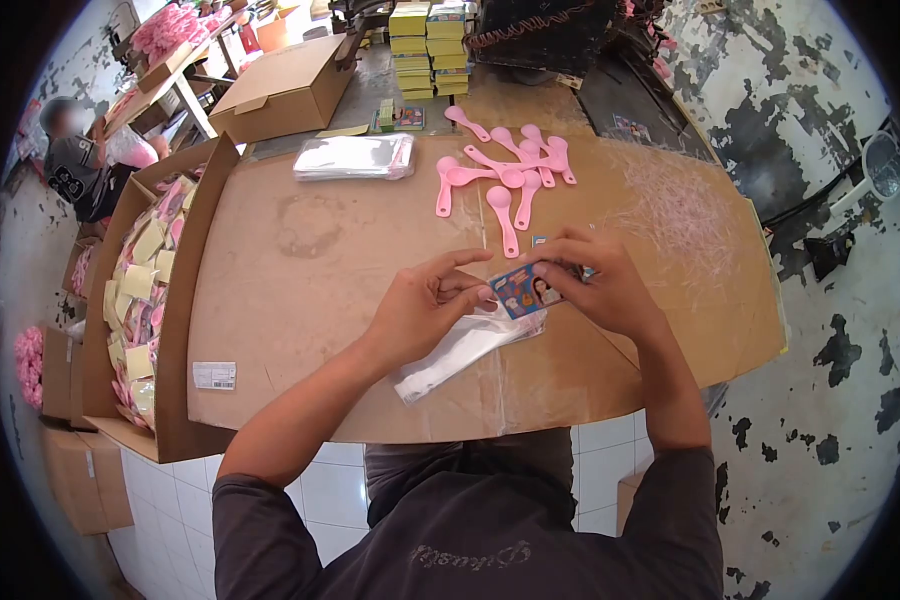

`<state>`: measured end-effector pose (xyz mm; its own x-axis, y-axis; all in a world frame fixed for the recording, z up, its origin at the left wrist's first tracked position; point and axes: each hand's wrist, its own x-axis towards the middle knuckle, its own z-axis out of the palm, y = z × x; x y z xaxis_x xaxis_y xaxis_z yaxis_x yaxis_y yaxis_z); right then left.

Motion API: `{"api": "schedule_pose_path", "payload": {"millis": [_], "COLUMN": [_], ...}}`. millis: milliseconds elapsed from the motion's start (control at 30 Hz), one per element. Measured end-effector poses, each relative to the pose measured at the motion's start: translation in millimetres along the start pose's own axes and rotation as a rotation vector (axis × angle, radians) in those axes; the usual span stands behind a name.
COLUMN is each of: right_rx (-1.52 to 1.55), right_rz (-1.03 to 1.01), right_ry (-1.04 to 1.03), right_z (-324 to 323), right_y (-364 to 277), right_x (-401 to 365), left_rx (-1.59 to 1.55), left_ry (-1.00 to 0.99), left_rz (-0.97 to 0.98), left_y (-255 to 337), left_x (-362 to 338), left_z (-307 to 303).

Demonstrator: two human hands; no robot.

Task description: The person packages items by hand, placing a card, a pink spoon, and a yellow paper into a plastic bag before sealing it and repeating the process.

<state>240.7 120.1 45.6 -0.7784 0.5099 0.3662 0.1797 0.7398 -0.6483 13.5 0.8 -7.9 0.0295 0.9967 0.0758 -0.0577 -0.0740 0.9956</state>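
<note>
A small blue printed card with a person's picture on it is pinched between the thumb and fingers of my right hand. My left hand is closed at the card's left edge, its thumb and fingertips at the mouth of a clear plastic bag. Under both hands lie more clear bags on the cardboard sheet. Just beyond the card is a loose group of pink plastic scoops. Part of another blue card shows behind my right fingers.
A long carton of packed scoops stands at the left. Behind are a stack of clear bags, a closed box and piles of cards. Clear plastic strips lie at the right. Another person sits far left.
</note>
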Motion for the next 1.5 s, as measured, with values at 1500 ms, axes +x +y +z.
{"api": "schedule_pose_path", "payload": {"millis": [1500], "right_rx": [-0.375], "right_rz": [-0.063], "right_ry": [-0.044], "right_z": [-4], "right_y": [87], "right_x": [46], "left_rx": [-0.104], "left_ry": [0.133], "left_rz": [-0.044], "left_y": [-2], "left_x": [5], "left_z": [-7]}}
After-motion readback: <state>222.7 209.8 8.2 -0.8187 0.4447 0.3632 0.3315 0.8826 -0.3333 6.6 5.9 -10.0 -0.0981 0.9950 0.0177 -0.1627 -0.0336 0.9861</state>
